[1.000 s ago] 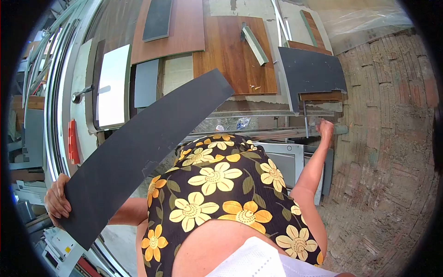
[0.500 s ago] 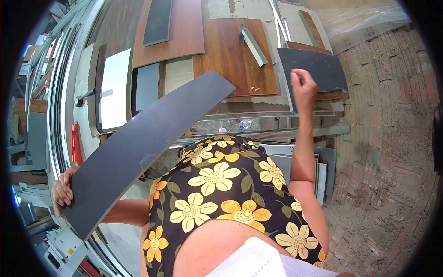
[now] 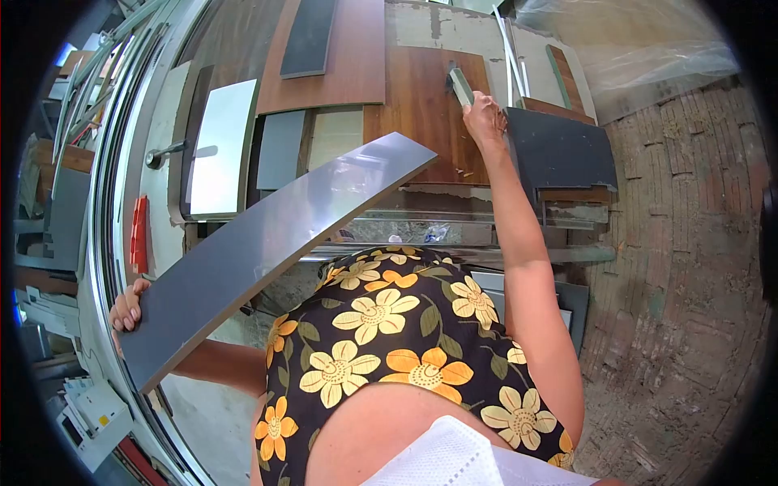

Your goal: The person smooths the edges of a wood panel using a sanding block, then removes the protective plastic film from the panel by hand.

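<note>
My left hand grips the lower left end of a long dark grey board. The board slants up to the right in front of my body, and light shines off its upper half. My right hand reaches forward with its fingers closed around the near end of a narrow pale green bar. A dark patch shows beside the bar's far end; its exact kind I cannot make out. Under it lies a brown wood-grain board with small pale scraps on it.
A dark panel lies right of my right hand. A reddish-brown board, a white panel and a grey panel lie on the left. Metal rails cross near my waist. A red object sits at left.
My right hand has moved forward and left from above the dark panel and closed on the pale green bar. The long board has shifted slightly right and tilted, catching more light.
</note>
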Motion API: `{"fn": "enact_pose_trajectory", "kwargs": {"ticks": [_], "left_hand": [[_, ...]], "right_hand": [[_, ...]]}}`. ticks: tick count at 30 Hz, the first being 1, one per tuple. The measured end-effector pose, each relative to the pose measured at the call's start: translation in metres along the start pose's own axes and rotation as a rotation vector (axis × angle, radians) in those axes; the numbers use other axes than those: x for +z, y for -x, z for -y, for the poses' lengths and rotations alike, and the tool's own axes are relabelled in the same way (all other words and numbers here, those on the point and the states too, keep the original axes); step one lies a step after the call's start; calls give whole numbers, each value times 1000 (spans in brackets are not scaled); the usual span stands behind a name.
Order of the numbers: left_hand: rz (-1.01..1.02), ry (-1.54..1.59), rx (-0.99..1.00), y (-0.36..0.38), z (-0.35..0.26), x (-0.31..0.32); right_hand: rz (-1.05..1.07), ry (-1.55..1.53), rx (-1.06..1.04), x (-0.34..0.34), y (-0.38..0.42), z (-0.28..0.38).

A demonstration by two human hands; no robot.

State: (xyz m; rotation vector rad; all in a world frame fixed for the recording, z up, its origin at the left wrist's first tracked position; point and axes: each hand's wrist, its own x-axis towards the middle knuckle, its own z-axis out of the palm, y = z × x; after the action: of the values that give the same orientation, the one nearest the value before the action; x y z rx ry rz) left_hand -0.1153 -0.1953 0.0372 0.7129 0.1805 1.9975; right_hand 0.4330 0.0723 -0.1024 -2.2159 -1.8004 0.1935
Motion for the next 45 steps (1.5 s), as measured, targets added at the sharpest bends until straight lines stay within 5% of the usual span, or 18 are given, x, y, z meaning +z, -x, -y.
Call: {"fn": "enact_pose_trajectory", "kwargs": {"ticks": [10, 19, 28, 45], "left_hand": [[15, -22, 25, -1, 22, 0], [-425, -89, 182, -16, 58, 43], [-487, -205, 140, -9, 62, 48], [-598, -180, 105, 2, 57, 48]], "right_hand": [[-2, -1060, -217, -63, 76, 32], [166, -1000, -542, -88, 176, 84], [151, -898, -938, -69, 190, 120], [119, -914, -686, -40, 179, 111]]}}
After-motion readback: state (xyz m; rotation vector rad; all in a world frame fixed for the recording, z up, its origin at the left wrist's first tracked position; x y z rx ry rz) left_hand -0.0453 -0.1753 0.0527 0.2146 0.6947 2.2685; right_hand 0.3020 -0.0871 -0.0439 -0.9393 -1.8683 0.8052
